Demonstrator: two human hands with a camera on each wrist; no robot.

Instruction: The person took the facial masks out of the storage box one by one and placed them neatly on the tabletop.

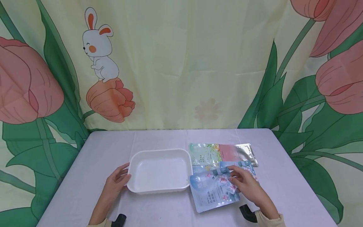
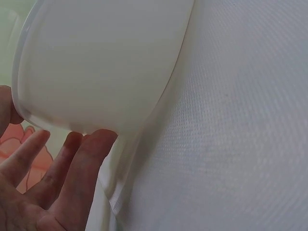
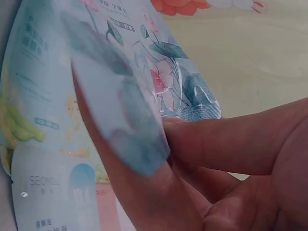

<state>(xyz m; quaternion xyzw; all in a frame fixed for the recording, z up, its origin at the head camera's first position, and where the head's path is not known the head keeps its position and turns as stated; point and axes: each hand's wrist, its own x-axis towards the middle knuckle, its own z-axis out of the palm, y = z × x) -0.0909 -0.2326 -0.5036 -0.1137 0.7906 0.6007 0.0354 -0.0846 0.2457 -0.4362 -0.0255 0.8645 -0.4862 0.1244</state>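
My left hand (image 1: 114,180) is at the left end of a white plastic tray (image 1: 133,186). Its thumb meets the rim, and the other fingertips (image 2: 102,137) lie against the tray's outer wall. With thumb and forefinger, my right hand (image 1: 246,183) pinches the upper right corner of a light blue face mask packet (image 1: 211,190) printed with pink flowers. That packet is tilted beside the tray's right end, its left edge close to the rim. Behind it lies another blue flowered packet (image 1: 245,164), partly hidden by the hand.
Farther back, to the right of the tray, lie a green packet (image 1: 202,154) and a pink-and-silver packet (image 1: 229,153). A white cloth covers the table (image 1: 158,209). Behind its back edge hangs a curtain (image 1: 170,63) printed with tulips and a rabbit.
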